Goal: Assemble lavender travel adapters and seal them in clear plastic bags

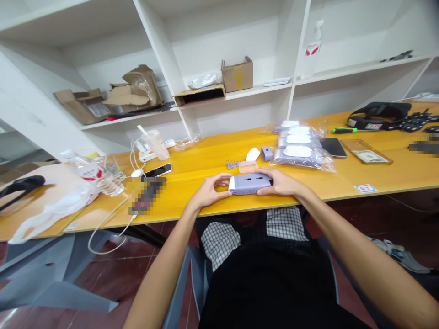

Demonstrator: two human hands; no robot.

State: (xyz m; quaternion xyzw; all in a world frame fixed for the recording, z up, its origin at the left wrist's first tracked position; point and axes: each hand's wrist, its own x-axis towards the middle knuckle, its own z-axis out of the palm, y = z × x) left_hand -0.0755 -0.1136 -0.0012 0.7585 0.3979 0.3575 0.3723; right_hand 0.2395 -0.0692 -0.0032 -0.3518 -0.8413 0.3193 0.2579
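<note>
Lilac plastic casing (249, 184) with a white end, clamped between the left hand (209, 192) and right hand (276, 181), at the front edge of a yellow wooden table (206, 155), small translucent tray (247, 167) just beyond, plastic-bagged parts (298, 148) off to the right

Just beyond the hands (243, 185), a clear tray (247, 167) and a white piece (253, 154) sit close behind the lilac casing (248, 184), and bagged packs (298, 151) block the way on the right. To the left, a phone (158, 170) and a blurred object (147, 195) stand near; the yellow worktop (199, 157) leaves a passage between them and the tray.
</note>
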